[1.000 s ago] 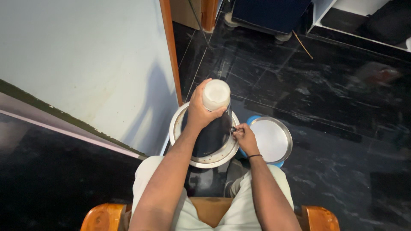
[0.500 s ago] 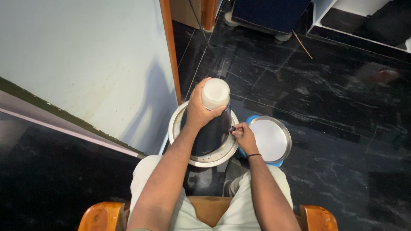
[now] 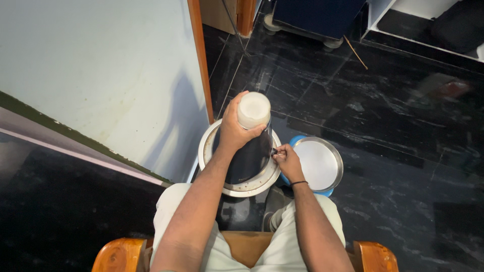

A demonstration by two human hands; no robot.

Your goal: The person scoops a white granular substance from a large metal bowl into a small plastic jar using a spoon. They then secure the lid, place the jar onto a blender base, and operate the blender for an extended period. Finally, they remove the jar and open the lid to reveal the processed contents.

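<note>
I sit on a wooden chair and look down between my knees. My left hand (image 3: pixel 233 132) grips the top of a tall black cone-shaped device with a white rounded cap (image 3: pixel 253 109). The device's dark body (image 3: pixel 248 161) stands in a round steel plate (image 3: pixel 209 142) on the floor. My right hand (image 3: pixel 288 159) pinches a small handle or knob on the device's right side, just above the plate's rim. A dark band circles my right wrist.
A second steel plate (image 3: pixel 318 162) rests on a blue round object just right of my right hand. A pale wall with a wooden edge (image 3: pixel 201 60) stands close on the left. Black glossy floor tiles (image 3: pixel 383 100) spread ahead and right. Wooden chair arms (image 3: pixel 373 256) flank my legs.
The view shifted very slightly; my hands keep the same grips on the cap and the side handle. Nothing else has visibly moved.
</note>
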